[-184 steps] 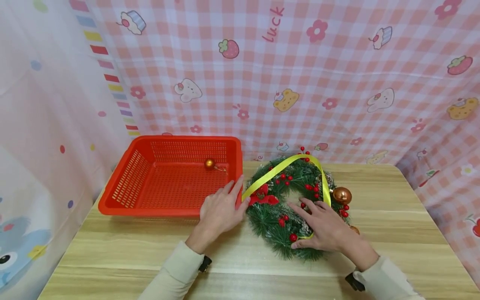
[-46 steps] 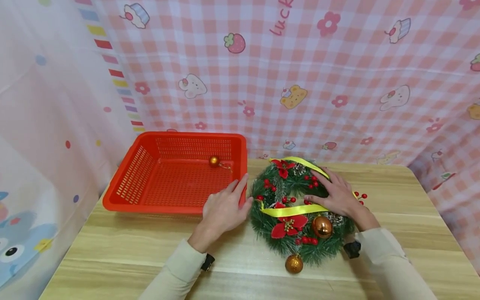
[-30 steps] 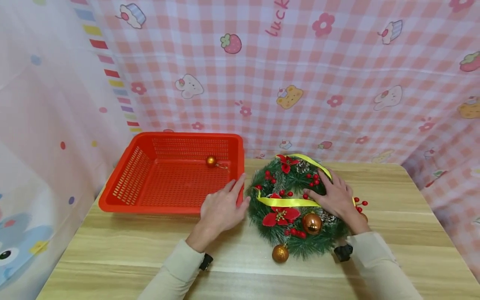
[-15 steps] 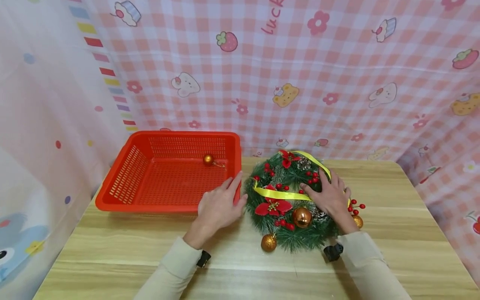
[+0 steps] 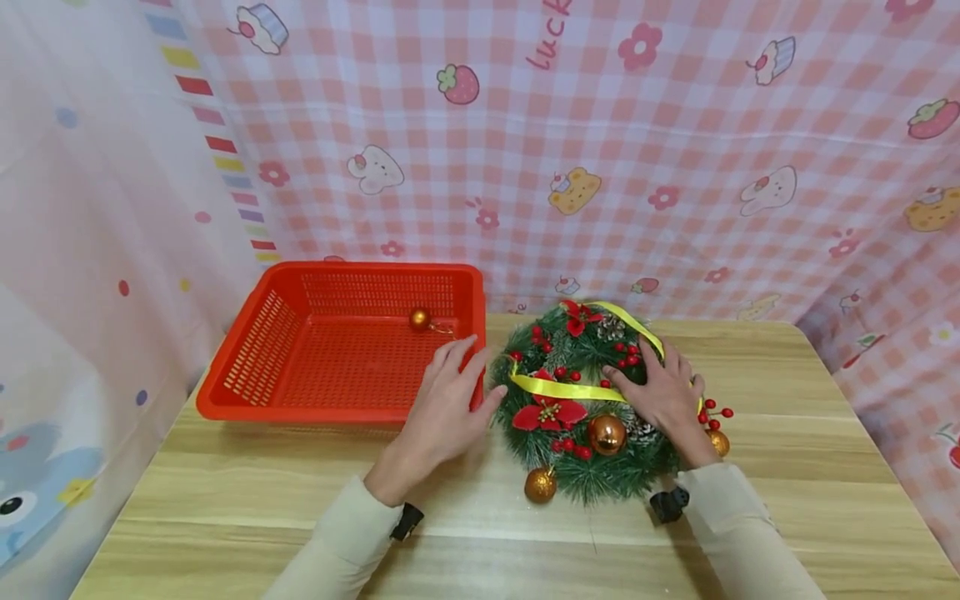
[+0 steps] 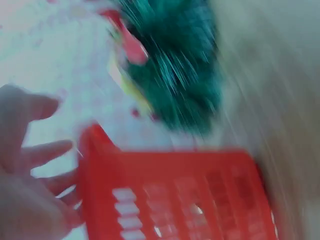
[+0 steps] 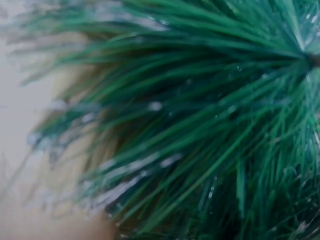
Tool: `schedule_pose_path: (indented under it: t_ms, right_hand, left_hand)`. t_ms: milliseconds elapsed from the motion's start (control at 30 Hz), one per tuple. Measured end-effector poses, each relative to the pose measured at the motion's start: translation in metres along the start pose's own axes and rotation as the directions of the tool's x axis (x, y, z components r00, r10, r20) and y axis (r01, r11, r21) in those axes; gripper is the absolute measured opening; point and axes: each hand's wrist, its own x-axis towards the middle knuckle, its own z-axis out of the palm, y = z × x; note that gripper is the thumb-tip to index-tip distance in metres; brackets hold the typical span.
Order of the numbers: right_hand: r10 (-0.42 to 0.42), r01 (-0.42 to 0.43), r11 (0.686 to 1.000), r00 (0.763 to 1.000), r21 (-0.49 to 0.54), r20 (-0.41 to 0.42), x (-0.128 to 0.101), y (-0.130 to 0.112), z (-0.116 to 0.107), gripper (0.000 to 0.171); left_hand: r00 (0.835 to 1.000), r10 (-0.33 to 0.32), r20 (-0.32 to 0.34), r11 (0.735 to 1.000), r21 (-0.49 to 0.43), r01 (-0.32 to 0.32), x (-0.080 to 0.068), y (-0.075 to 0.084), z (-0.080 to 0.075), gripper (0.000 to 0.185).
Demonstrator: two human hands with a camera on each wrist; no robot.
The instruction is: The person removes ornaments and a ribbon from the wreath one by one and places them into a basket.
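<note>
On wood-grain table (image 5: 495, 550): right hand (image 5: 663, 396) gripping bristly, ring-shaped wreath (image 5: 611, 478); left hand (image 5: 448, 408) loosely spread beside latticed plastic basket (image 5: 348, 362).

The left sleeve (image 5: 330, 550) and right sleeve (image 5: 750, 533) were long, plain and cream-coloured, each ending in a broad cuff at the wrist. A small, blocky black device (image 5: 407, 522) showed beside the left cuff (image 5: 365, 511), a second black device (image 5: 670, 504) beside the right cuff (image 5: 716, 494).
</note>
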Motion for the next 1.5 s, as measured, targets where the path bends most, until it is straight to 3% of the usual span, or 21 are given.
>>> schedule_pose_path:
  t_ms: [67, 133, 233, 333, 533, 667, 800, 1033, 1267, 1500]
  right_hand:
    - [0.000, 0.000, 1.000, 1.000, -0.002, 0.000, 0.000, 0.001, 0.000, 0.096]
    - [0.002, -0.002, 1.000, 1.000, -0.001, 0.000, 0.000, 0.002, 0.001, 0.095]
    - [0.002, -0.002, 1.000, 1.000, -0.004, -0.001, 0.000, 0.004, 0.001, 0.096]
    - [-0.002, 0.002, 1.000, 1.000, -0.005, -0.004, 0.000, 0.003, 0.001, 0.095]
    - [-0.008, 0.008, 1.000, 1.000, -0.002, -0.007, 0.001, 0.002, 0.001, 0.095]
    - [-0.008, 0.008, 1.000, 1.000, -0.010, -0.007, 0.001, 0.002, 0.001, 0.095]
    - [-0.010, 0.010, 1.000, 1.000, -0.012, -0.008, 0.001, 0.002, 0.001, 0.096]
    - [-0.009, 0.009, 1.000, 1.000, -0.012, -0.006, 0.001, 0.002, 0.001, 0.096]
    - [-0.007, 0.008, 1.000, 1.000, -0.018, 0.004, 0.002, 0.001, 0.000, 0.097]
    - [-0.008, 0.009, 1.000, 1.000, -0.026, 0.011, 0.002, 0.002, 0.001, 0.097]
  left_hand:
    - [0.993, 0.081, -0.089, 0.989, -0.113, -0.091, -0.007, 0.010, 0.001, 0.045]
    - [0.986, 0.116, -0.118, 0.963, -0.230, -0.141, -0.015, 0.022, 0.004, 0.036]
    - [0.988, 0.138, -0.073, 0.930, -0.334, -0.154, -0.029, 0.035, 0.012, 0.029]
    - [0.991, 0.133, 0.016, 0.913, -0.391, -0.116, -0.040, 0.041, 0.022, 0.023]
    - [0.986, 0.016, 0.165, 0.915, -0.400, 0.052, -0.050, 0.039, 0.043, 0.014]
    - [0.966, -0.071, 0.250, 0.921, -0.356, 0.159, -0.050, 0.036, 0.055, 0.020]
    - [0.949, -0.113, 0.295, 0.915, -0.341, 0.216, -0.049, 0.034, 0.062, 0.028]
    - [0.936, -0.136, 0.324, 0.906, -0.343, 0.250, -0.049, 0.034, 0.068, 0.038]
    - [0.944, -0.127, 0.304, 0.898, -0.368, 0.239, -0.052, 0.034, 0.066, 0.039]
    - [0.953, -0.124, 0.277, 0.873, -0.426, 0.237, -0.053, 0.040, 0.057, 0.040]
